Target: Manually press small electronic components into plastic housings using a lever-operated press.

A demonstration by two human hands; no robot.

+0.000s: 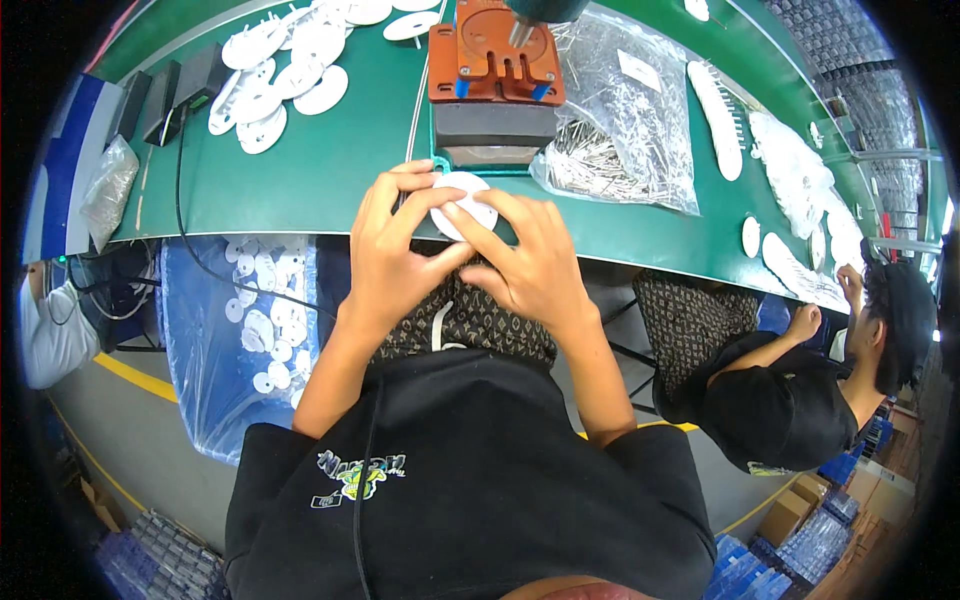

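A white round plastic disc [466, 182] is at the green table's [300, 180] near edge, left hand [388, 235] and right hand [540, 260] both pinching it (a two-sided grip). Handling seems unfinished; whether the white discs piled far left [321, 90] are done cannot be told.

Head-worn fisheye, downward toward green bench [290, 185]

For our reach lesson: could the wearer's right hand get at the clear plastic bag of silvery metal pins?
Probably yes: the bag lies near the right hand on the green tabletop, nothing between, though that hand helps hold a round white disc.
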